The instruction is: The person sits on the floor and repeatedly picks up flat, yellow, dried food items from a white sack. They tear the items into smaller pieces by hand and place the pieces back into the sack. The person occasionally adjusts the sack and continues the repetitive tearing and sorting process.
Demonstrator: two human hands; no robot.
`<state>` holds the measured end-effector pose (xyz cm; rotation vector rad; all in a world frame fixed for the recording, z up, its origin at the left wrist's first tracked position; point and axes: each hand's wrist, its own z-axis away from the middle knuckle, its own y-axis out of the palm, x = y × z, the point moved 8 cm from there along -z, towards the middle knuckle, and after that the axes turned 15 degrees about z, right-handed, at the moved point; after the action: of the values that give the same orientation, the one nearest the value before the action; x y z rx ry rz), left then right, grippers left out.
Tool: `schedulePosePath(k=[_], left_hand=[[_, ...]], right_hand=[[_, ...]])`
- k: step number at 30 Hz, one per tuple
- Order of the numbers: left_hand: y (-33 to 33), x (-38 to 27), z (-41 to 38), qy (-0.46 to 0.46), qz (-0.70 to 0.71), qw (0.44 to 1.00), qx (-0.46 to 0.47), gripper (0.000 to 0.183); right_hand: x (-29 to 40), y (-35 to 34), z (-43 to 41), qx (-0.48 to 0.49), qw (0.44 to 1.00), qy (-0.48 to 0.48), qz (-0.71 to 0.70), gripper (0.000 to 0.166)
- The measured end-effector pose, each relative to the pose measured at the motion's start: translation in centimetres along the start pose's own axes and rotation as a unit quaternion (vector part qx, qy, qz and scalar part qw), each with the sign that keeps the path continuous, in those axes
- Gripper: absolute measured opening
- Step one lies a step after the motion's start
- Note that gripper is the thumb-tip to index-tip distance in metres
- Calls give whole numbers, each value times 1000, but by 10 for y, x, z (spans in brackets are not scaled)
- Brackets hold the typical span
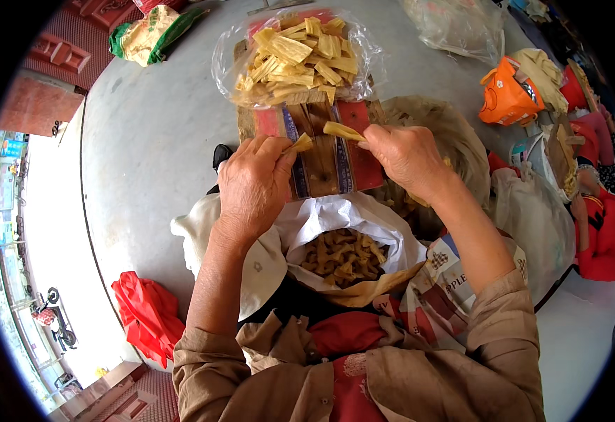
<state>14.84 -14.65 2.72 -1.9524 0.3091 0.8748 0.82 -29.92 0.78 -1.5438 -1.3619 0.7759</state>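
Note:
My left hand (pixel 255 179) pinches a short yellow fibrous strip (pixel 302 143), whose frayed end pokes out past the thumb. Between the thumb and fingers of my right hand (pixel 405 158) is another yellow strip (pixel 342 131), pointing left. The two visible ends are apart, above a wooden board (pixel 318 163) with red and printed bands. At the board's far end, a clear plastic bag (pixel 223 68) lies spread under a heap of yellow strips (pixel 291 58). Nearer my body, an open white-lined sack (pixel 334 211) holds many small brownish twisted pieces (pixel 344 258).
A translucent plastic bag (pixel 444 124) stands right of the board, partly behind my right forearm. Further right are an orange bag (pixel 510 92) and a person in red (pixel 605 232). Red cloth (pixel 146 316) lies on the floor at left. A green-and-cream sack (pixel 152 37) lies far left.

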Motion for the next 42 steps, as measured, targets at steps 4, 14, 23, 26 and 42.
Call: schedulePosePath(k=[4,14,23,26,42], left_hand=[[-2,-15,36,-10,116,992,42,23],[57,-48,123,-340,541,736,223,44],[-11,-95,131,-56,834,537,112,39],[-19,-108,129,-53,729,670,128,33],[12,-155,159,263,-89,961,12,20]], right_hand=[[-16,-10,52,-17,998,46,-40,14],[111,-72,62,-103,969,-216,59,27],[75,-83,76,-101,970,-78,-207,28],[110,-58,90,54,899,-37,-433,26],[135,-30,135,241,500,278,-784,21]])
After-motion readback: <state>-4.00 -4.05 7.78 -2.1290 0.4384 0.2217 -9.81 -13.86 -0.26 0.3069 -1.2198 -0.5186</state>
